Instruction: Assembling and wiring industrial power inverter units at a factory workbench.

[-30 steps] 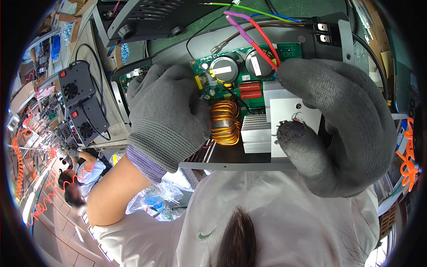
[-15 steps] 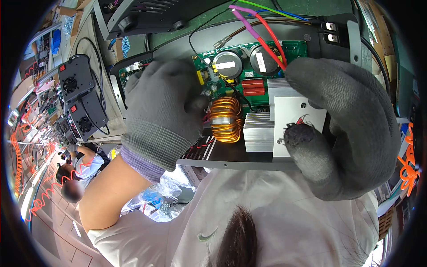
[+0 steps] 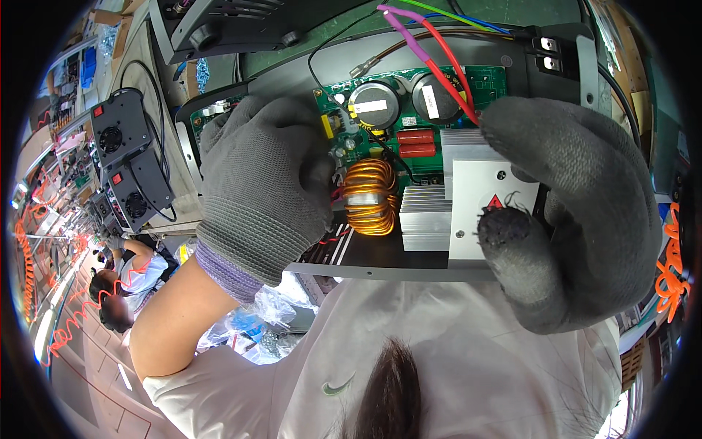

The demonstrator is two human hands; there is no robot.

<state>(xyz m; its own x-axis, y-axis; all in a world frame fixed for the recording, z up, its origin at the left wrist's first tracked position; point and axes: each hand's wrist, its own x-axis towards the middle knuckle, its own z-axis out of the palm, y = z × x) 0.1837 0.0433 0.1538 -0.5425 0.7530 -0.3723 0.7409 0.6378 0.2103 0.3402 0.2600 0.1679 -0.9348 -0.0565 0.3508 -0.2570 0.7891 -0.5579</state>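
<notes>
Bright, soft light — straight edges bowed by the fisheye, corners black, clear plastic bags point(image 3: 284, 298) glaring white.

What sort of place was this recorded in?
Probably an electronics assembly workshop: an open metal housing holds a green circuit board, black boxes with fans stand together at the left, and an orange coiled hose shows at the right edge.

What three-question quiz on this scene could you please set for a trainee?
1. What colour is the winding of the toroidal inductor?
2. True or false: the left hand and the right hand both wear grey gloves.
3. What lies between the toroidal inductor and the right hand: (a) a finned heat sink, (b) a cardboard box, (c) a green wire?

Key: 1. Copper-orange; 2. True; 3. a
</notes>
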